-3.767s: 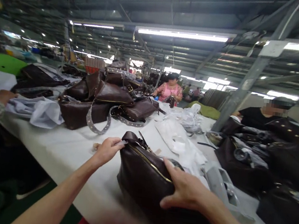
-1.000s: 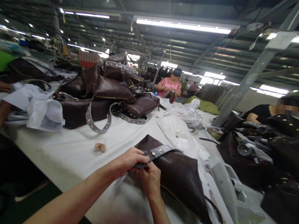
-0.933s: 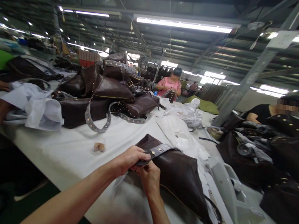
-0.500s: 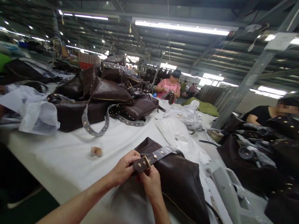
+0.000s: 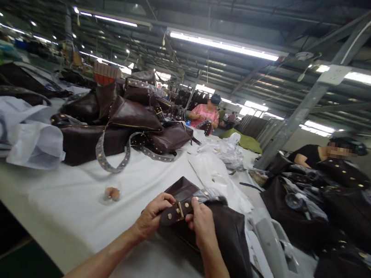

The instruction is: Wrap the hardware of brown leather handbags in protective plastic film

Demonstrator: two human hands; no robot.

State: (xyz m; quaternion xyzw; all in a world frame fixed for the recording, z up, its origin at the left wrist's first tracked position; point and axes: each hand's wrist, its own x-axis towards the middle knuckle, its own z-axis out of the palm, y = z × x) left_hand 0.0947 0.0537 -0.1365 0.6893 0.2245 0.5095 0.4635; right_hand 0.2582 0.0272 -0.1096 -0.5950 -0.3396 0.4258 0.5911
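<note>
A dark brown leather bag point(image 5: 228, 229) lies on the white-covered table in front of me. Its studded strap point(image 5: 174, 213) has a gold-coloured buckle point(image 5: 180, 209) and, farther up, a clear plastic wrap. My left hand point(image 5: 154, 213) is closed on the strap's end, to the left of the buckle. Just right of the buckle, my right hand point(image 5: 201, 220) pinches the strap between thumb and fingers. Parts of the fingers are hidden behind the strap.
Brown bags point(image 5: 128, 121) are heaped at the back left, more bags point(image 5: 304, 208) at the right. A grey tape dispenser point(image 5: 287, 261) stands beside my bag. White paper point(image 5: 32, 135) is at the left by a person's arm. A small wrapped item point(image 5: 112, 194) lies on the table point(image 5: 77, 206).
My right hand has moved from under the buckle up onto the strap on its right side. The strap's end is turned flatter toward me. The view has shifted slightly.
</note>
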